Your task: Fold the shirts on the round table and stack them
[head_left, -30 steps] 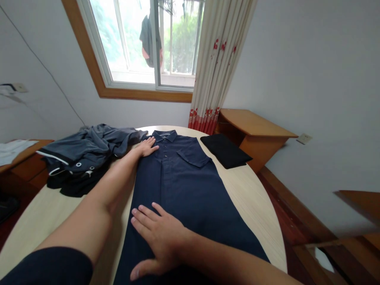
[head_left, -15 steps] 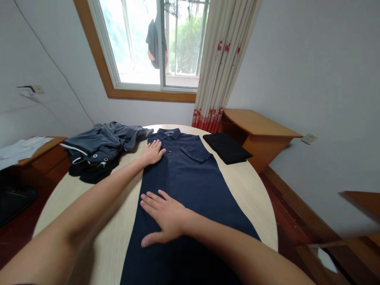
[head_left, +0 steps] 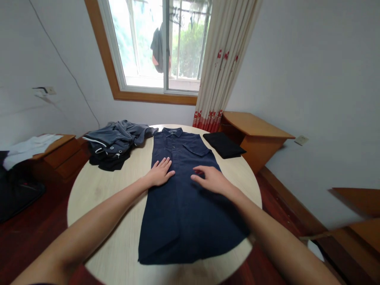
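Observation:
A dark navy short-sleeved polo shirt lies front up along the round table, its collar toward the window and its hem near me. The sleeve on the right is folded in over the chest. My left hand rests flat on the shirt's left side with fingers spread. Over the shirt's right half hovers my right hand, fingers loosely curved and apart, a shadow beneath it. Neither hand grips the cloth.
A heap of grey and black clothes lies at the table's far left. A folded black garment sits at the far right. Beyond stand a wooden desk and a curtain beside the window.
My left hand has slid nearer to me along the shirt. My right hand has lifted and moved to the right and farther away. The view has shifted, so the hem now shows.

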Demonstrator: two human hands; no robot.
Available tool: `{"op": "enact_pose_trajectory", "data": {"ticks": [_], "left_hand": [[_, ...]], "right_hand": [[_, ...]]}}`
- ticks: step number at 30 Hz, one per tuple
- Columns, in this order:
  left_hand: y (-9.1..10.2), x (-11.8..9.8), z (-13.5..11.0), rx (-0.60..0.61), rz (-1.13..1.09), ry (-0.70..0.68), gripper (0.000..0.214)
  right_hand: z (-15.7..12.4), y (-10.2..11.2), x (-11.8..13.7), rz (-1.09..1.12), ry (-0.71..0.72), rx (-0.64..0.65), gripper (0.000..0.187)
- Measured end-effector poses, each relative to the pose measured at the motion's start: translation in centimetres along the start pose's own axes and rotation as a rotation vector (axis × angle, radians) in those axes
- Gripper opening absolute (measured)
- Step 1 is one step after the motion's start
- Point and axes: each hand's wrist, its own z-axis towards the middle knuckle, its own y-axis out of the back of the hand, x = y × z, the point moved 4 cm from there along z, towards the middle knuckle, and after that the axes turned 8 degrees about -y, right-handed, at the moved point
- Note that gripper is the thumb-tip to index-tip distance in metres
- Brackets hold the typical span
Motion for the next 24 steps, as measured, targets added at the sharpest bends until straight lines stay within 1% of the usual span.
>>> {"op": "enact_pose_trajectory", "data": {"ticks": [1,2,3,5,7,9,11,14,15,16,18,21,24], "left_hand": [[-0.2,-0.2,-0.2,-0.004,0.001,-0.007,0.074],[-0.3,-0.3,-0.3,-0.006,0.003,-0.011,0.075],[-0.3,-0.4,-0.4,-0.007,0.006,-0.012,0.075],[-0.3,-0.4,-0.6,-0.001,0.012,-0.009,0.076],[-0.2,-0.3,-0.7,0.010,0.014,-0.004,0.077],[-0.2,-0.3,-0.8,0.013,0.019,0.001,0.076],[-0.1,-0.3,-0.9,0.004,0.025,0.004,0.075],[0.0,-0.5,-1.2,-0.009,0.017,0.003,0.072],[0.1,-0.6,-1.3,-0.011,0.010,0.000,0.072],[0.1,-0.7,-1.4,-0.010,0.004,-0.004,0.071],[0.3,-1.1,-1.7,-0.012,-0.005,-0.019,0.069],[0.5,-2.2,-2.2,-0.012,-0.009,-0.074,0.065],[0.6,-4.3,-2.9,0.006,-0.019,-0.183,0.064]], "right_hand": [[-0.1,0.5,-2.1,-0.048,-0.157,-0.061,0.049],[-0.3,0.9,-4.1,-0.099,-0.277,-0.097,0.050],[-0.5,1.0,-5.8,-0.145,-0.361,-0.117,0.052],[-1.2,1.0,-8.3,-0.203,-0.444,-0.112,0.055],[-1.9,0.9,-9.6,-0.216,-0.477,-0.091,0.056],[-2.6,0.7,-10.1,-0.190,-0.508,-0.069,0.055],[-3.1,0.7,-10.0,-0.136,-0.526,-0.046,0.048],[-3.5,0.5,-9.6,-0.036,-0.537,0.045,0.020],[-3.6,0.4,-9.4,-0.005,-0.542,0.080,0.017],[-3.7,0.4,-9.2,0.023,-0.550,0.105,0.020],[-4.0,0.6,-8.8,0.075,-0.564,0.105,0.026],[-4.8,1.1,-8.2,0.139,-0.590,0.093,0.020],[-5.6,1.8,-7.9,0.174,-0.596,0.112,0.012]]}}
